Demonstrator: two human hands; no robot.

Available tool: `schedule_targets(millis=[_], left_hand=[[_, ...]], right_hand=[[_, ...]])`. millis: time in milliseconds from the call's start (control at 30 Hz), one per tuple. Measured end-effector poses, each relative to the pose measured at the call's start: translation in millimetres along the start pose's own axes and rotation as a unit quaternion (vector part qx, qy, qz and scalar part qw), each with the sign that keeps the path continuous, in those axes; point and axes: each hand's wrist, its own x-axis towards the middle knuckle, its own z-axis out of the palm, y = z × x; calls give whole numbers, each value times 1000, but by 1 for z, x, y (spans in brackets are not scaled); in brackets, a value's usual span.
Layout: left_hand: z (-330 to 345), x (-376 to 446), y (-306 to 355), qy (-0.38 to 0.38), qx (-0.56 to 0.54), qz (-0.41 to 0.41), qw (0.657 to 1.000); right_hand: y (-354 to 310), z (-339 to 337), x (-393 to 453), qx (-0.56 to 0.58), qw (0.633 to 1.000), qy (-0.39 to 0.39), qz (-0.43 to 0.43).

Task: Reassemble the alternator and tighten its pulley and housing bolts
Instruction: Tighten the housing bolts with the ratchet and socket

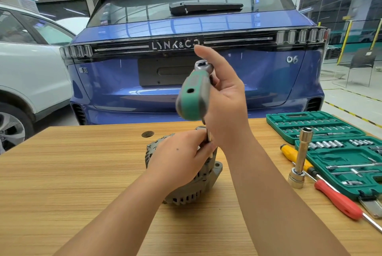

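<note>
A grey alternator [192, 191] stands on the wooden table [82, 173], mostly covered by my left hand [182, 154]. That hand grips the top of the alternator and pinches a thin metal shaft [209, 137] rising from it. Above it, my right hand [225, 98] holds a ratchet wrench [193, 96] with a green and grey handle near its chrome head, thumb raised. The handle points toward me. The lower end of the shaft and the bolt under it are hidden by my fingers.
A green socket set case [322, 125] lies open at the right of the table. Beside it stand a tall socket on an extension [299, 162], a yellow screwdriver [293, 155] and a red screwdriver [339, 200]. A blue car [196, 34] is parked just beyond the table; a white car [26, 65] is left.
</note>
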Motion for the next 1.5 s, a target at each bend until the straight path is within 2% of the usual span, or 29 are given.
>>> schedule_targets(millis=[133,333,433,533,600,667,700,800,867,1000,1133,1233,1367,1400,1500], left_hand=[[0,0,0,4,5,7,1000],[1,1,-1,-3,0,4,1000],[1,1,1,2,12,12,1000],[1,0,2,6,37,22,999],[1,1,1,-1,31,21,999],[1,3,0,-3,34,16,999],[1,3,-1,-3,33,14,999],[2,2,-1,5,22,12,1000],[1,1,-1,9,19,12,1000],[1,2,-1,5,14,8,1000],[1,3,-1,-2,12,6,1000],[0,1,-2,-8,16,3,1000],[0,1,1,-3,29,17,999],[0,1,3,-4,35,19,999],[-1,2,2,-9,34,18,999]], right_hand=[[-5,-5,2,109,991,-39,66],[-7,-5,5,75,992,-14,98],[-9,-1,5,49,992,57,99],[-8,-4,10,-42,984,148,95],[-10,-13,12,-18,984,121,134],[-13,-18,12,82,982,61,161],[-12,-17,12,106,982,41,148],[-4,-9,7,11,999,20,38],[0,-5,5,-26,1000,1,1],[-1,-10,3,33,999,-10,27],[-6,-10,3,116,989,-56,73],[-9,-5,4,59,995,-27,76],[-10,1,8,-24,987,131,93],[-10,-2,9,-44,983,150,97],[-12,-10,10,-4,984,85,157]])
